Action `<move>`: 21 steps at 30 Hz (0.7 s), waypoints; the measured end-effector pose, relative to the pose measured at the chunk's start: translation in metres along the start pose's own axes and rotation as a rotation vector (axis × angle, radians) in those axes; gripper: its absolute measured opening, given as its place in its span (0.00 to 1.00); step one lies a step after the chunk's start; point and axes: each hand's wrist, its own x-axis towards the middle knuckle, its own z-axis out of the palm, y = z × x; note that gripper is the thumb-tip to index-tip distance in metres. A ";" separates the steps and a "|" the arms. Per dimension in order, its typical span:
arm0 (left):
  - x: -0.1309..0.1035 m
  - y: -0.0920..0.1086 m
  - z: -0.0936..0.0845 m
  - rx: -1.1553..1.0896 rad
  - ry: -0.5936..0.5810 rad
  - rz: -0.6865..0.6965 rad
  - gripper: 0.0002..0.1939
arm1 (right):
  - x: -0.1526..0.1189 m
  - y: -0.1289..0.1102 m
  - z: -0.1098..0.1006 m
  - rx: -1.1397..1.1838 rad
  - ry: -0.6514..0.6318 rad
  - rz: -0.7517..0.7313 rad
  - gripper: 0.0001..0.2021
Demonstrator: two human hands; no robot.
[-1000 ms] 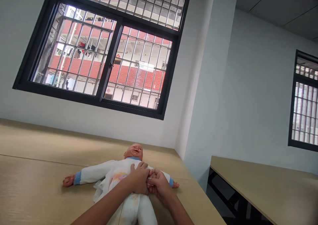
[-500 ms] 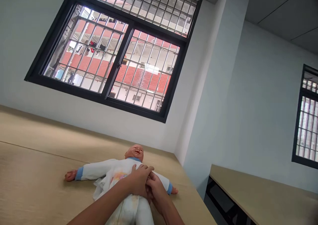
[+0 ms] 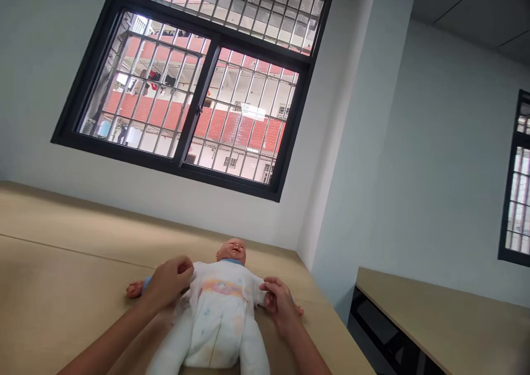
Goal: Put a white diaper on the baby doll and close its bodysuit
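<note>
A baby doll (image 3: 234,250) lies on its back on the wooden table (image 3: 62,286), arms spread out to the sides. It wears a white outfit with blue collar and cuffs, and over it a white diaper (image 3: 219,328) with a coloured band at the waist. My left hand (image 3: 170,280) is over the doll's arm on the left, fingers curled, thumb and fingertips by the sleeve near the shoulder. My right hand (image 3: 280,303) is at the other sleeve (image 3: 259,292), fingers bent inward against it. What either hand pinches, if anything, is too small to tell.
Behind the table is a wall with a barred, dark-framed window (image 3: 199,110). A pillar (image 3: 351,143) juts out on the right. A second wooden-topped table (image 3: 447,314) with dark fronts stands beyond a gap at the right.
My hands were together at the diaper's waist on the right side. They have moved apart, the left hand to the left, the right slightly right, uncovering the diaper's front.
</note>
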 end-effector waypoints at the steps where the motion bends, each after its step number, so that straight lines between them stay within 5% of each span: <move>1: -0.002 -0.013 -0.003 0.021 -0.003 -0.062 0.07 | 0.000 0.000 0.000 -0.012 0.013 0.001 0.20; 6: -0.013 -0.034 -0.009 0.149 -0.077 -0.180 0.06 | -0.009 -0.013 0.011 -0.134 0.039 -0.004 0.14; 13: -0.020 -0.034 0.009 0.277 -0.211 -0.021 0.10 | -0.045 -0.059 0.088 -0.817 -0.326 -0.330 0.07; 17: -0.024 -0.043 0.018 0.270 -0.189 0.050 0.16 | -0.026 -0.044 0.135 -1.012 -0.354 -0.413 0.13; 21: -0.020 -0.048 0.022 0.295 -0.187 0.042 0.18 | 0.004 -0.016 0.160 -1.247 -0.306 -0.401 0.17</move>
